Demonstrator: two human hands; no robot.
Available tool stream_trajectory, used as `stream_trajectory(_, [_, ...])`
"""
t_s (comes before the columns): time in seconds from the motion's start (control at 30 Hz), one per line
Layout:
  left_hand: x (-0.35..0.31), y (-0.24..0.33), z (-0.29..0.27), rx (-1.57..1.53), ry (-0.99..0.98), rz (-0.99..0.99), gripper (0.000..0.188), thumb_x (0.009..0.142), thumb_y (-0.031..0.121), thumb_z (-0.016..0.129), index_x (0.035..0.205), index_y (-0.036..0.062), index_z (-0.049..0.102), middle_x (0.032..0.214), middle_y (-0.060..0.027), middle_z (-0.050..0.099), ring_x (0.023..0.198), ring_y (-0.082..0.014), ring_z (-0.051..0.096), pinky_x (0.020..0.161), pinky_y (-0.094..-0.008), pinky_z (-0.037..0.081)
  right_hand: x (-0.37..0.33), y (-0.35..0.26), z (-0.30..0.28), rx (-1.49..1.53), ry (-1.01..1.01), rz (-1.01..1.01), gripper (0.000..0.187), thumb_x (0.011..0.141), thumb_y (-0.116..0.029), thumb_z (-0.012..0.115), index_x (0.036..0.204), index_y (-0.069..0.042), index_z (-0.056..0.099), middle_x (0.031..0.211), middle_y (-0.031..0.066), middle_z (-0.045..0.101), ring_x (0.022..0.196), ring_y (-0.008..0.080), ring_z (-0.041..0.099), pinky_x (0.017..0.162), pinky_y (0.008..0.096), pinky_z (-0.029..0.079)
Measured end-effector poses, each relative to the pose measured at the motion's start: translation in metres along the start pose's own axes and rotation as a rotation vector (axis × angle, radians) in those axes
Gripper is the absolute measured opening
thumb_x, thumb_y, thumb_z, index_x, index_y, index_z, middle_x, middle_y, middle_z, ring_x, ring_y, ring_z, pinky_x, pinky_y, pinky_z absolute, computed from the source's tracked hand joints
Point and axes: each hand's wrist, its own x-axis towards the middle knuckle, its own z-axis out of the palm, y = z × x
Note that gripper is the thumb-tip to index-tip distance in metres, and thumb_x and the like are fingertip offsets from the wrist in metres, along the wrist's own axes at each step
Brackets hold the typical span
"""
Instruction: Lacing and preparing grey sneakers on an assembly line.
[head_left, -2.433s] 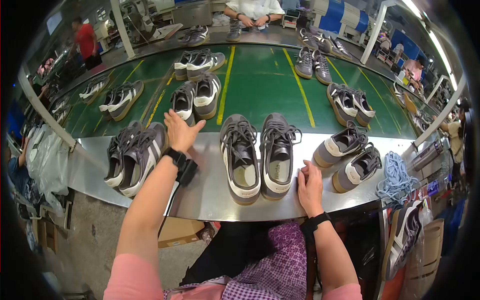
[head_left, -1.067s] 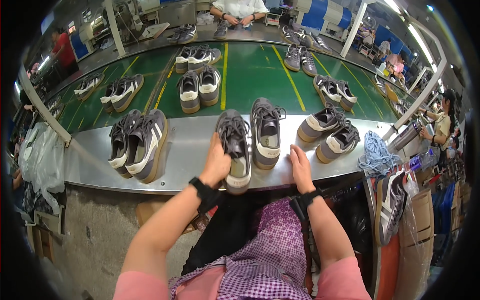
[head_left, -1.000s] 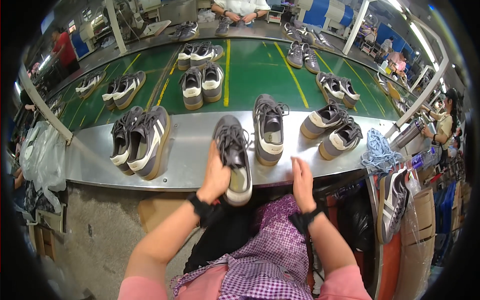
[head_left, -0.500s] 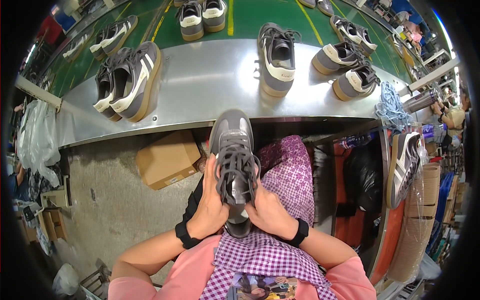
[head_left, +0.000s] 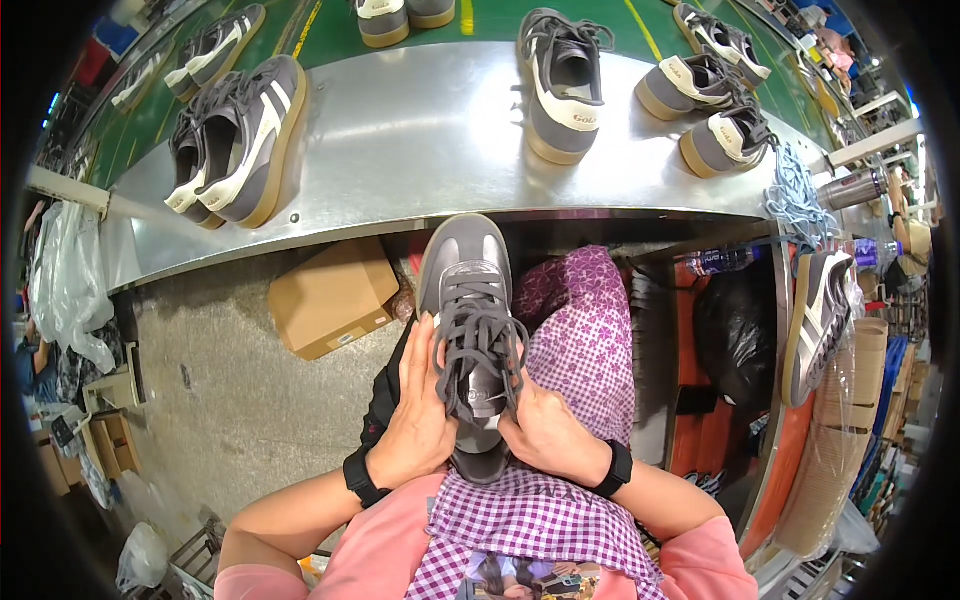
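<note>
A dark grey sneaker [head_left: 468,285] with dark laces points away from me above my lap, its toe near the bench edge. My left hand [head_left: 415,415] presses along its left side, fingers stretched forward and the thumb near the opening. On the other side my right hand [head_left: 545,425] grips the collar, its fingers curled and partly hidden. The laces [head_left: 480,335] are threaded, with loops hanging over both sides. Between my hands the tongue [head_left: 482,400] shows. A purple checked apron [head_left: 540,530] lies under the heel.
On the metal bench [head_left: 400,130] stand a pair of sneakers [head_left: 245,150], a single sneaker [head_left: 565,90] and another pair [head_left: 725,140]. Light blue laces [head_left: 795,195] hang at the right corner beside a steel flask [head_left: 850,188]. A cardboard box [head_left: 335,295] sits beneath the bench.
The view has shifted slightly, so the bench and its shoes appear higher. Both hands still hold the sneaker, with only a slight shift in their grip.
</note>
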Motion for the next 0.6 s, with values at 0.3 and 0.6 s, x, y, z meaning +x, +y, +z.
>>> stream_trajectory(0.3, [0.006,0.000,-0.004,-0.017,0.032,-0.036,0.089,0.070,0.001,0.061,0.145,-0.0069,0.016,0.151,-0.0299,0.012,0.140,-0.0490,0.012,0.115,-0.0531,0.017,0.000,0.007,-0.007,-0.003,0.031,-0.069,0.089,0.082,-0.013,0.067,0.146,0.008,0.010,0.093,0.0325,0.061,0.083,0.0452,0.065,0.070,0.0462,0.053])
stream_trajectory(0.6, [0.036,0.002,-0.038,0.173,0.192,0.109,0.140,0.051,0.063,0.083,0.149,-0.0004,0.007,0.153,-0.0273,0.013,0.141,-0.0504,0.009,0.113,-0.0591,0.016,0.040,-0.003,-0.068,0.116,0.234,-0.133,0.054,0.091,-0.026,0.062,0.133,0.003,0.046,0.125,0.0227,0.054,0.117,0.0340,0.052,0.102,0.0402,0.040])
